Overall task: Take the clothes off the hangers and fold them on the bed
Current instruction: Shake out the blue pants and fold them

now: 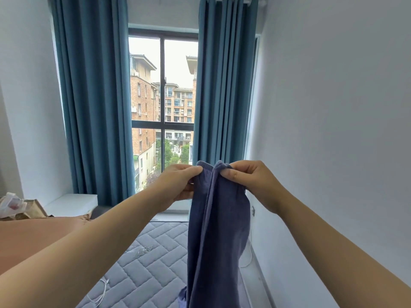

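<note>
A dark blue garment (215,230) hangs in the air in front of me, above the bed's grey quilted mattress (153,258). My left hand (178,185) pinches its top edge on the left. Close beside it, my right hand (249,181) pinches the top edge on the right. The cloth falls in long folds past the bottom of the view. No hanger is in sight.
A salmon-pink cloth (33,236) covers the bed's left part, with a brown bag and plastic (15,207) behind it. A white cable (100,292) lies on the mattress. Blue curtains (93,107) frame the window ahead. A white wall (333,130) runs along the right.
</note>
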Tool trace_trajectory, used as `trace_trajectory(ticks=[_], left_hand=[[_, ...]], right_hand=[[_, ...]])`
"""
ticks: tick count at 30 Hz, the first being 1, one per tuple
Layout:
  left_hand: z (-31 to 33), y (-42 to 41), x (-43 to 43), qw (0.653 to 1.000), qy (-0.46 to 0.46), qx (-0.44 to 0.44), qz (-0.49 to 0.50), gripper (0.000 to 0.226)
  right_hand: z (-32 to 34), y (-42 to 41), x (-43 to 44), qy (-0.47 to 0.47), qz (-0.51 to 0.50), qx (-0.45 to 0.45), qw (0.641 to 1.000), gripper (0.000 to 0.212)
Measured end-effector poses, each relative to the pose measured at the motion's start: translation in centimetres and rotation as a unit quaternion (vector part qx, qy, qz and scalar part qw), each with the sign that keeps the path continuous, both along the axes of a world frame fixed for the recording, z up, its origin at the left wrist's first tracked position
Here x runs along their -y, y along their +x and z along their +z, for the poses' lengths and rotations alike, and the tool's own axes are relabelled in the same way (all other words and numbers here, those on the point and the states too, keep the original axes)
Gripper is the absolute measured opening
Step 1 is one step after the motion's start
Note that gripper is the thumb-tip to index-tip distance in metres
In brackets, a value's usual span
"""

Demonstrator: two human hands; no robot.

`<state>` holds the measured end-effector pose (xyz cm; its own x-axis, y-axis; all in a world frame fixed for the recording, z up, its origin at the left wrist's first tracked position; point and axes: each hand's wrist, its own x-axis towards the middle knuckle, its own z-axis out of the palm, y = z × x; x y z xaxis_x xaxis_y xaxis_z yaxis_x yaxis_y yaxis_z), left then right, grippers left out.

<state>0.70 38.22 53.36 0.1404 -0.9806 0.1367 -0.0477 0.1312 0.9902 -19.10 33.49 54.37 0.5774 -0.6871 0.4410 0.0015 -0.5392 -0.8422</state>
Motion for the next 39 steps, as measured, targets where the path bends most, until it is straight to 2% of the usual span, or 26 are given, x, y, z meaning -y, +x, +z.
trace_trajectory(ticks=[3, 7, 13, 18, 21, 24, 28, 32, 34, 37, 39], left_hand=[[0.0, -0.4, -0.4, 1.0, -0.003, 0.012, -0.026, 0.023], [-0.3, -0.8, -0.9, 0.998, -0.014, -0.015, -0.059, 0.028], [-0.9, -1.2, -1.2, 0.996, -0.035, -0.026, -0.071, 0.027], [-1.1, -1.0, -1.3, 0.996, -0.052, -0.044, -0.063, 0.028], [-1.3, -0.8, -1.4, 0.994, -0.087, 0.024, -0.055, 0.023], [-1.1, -0.7, -1.2, 0.995, -0.098, 0.035, 0.006, 0.023], [-0.7, -0.1, -0.8, 0.994, -0.093, 0.044, 0.039, 0.028], [-0.5, 0.7, -0.9, 0.986, -0.092, 0.115, 0.082, 0.028], [-0.5, 1.2, -1.0, 0.975, -0.09, 0.177, 0.095, 0.026], [-0.9, 1.4, -1.1, 0.965, -0.08, 0.234, 0.091, 0.028], [-1.2, 1.2, -0.9, 0.961, -0.08, 0.251, 0.087, 0.028]], right_hand=[[-0.4, 0.7, 0.1, -0.018, -0.048, -0.013, 0.999, 0.022], [-0.8, 1.5, 0.2, -0.04, -0.072, -0.024, 0.996, 0.022], [-1.3, 1.8, 0.5, -0.045, -0.095, -0.045, 0.993, 0.04], [-1.2, 2.0, 0.5, -0.053, -0.101, -0.049, 0.992, 0.045], [-1.1, 2.2, 0.5, -0.065, -0.098, -0.042, 0.992, 0.042], [-1.0, 2.1, 0.4, -0.071, -0.097, -0.054, 0.991, 0.032], [-0.7, 1.3, 0.4, -0.058, -0.05, -0.114, 0.991, 0.032], [-0.1, 0.1, 0.7, -0.069, -0.022, -0.179, 0.981, 0.037], [0.2, -0.6, 0.8, -0.16, -0.059, -0.236, 0.957, 0.042], [0.7, -1.4, 1.0, -0.331, -0.129, -0.337, 0.872, 0.048], [1.0, -1.6, 1.0, -0.395, -0.155, -0.383, 0.82, 0.045]])
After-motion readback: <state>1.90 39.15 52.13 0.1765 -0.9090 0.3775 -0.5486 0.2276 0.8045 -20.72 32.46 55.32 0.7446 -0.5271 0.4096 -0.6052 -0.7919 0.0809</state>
